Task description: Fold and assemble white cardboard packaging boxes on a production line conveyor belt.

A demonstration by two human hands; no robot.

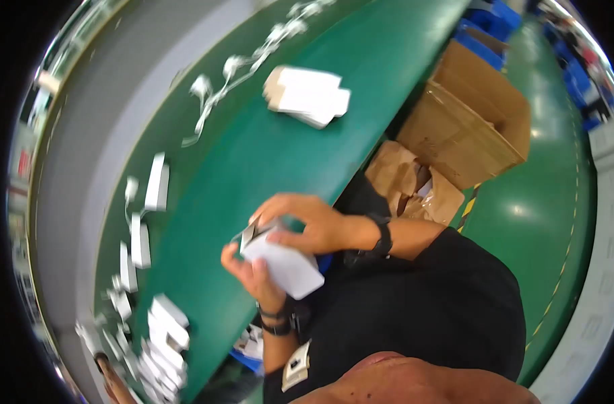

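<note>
Both hands hold a small white carton (pixel 290 268) over the near edge of the green table. My left hand (pixel 256 276) grips it from below, its fingers by the end with raised flaps. From above, my right hand (pixel 303 219) closes round the same carton, its thumb lying on the white face. The flaps at that end stand up, and motion blurs them; what is inside I cannot make out. Farther along the table lies a stack of flat white cartons (pixel 310 94), the nearest thing beyond my hands.
White plugs with cables (pixel 236 67) and white boxes (pixel 156 185) line the table's far side. More white boxes (pixel 162 347) pile at the lower left, near another person's hand (pixel 91 337). A brown cardboard box (pixel 455 128) and brown paper (pixel 414 182) stand beside the table.
</note>
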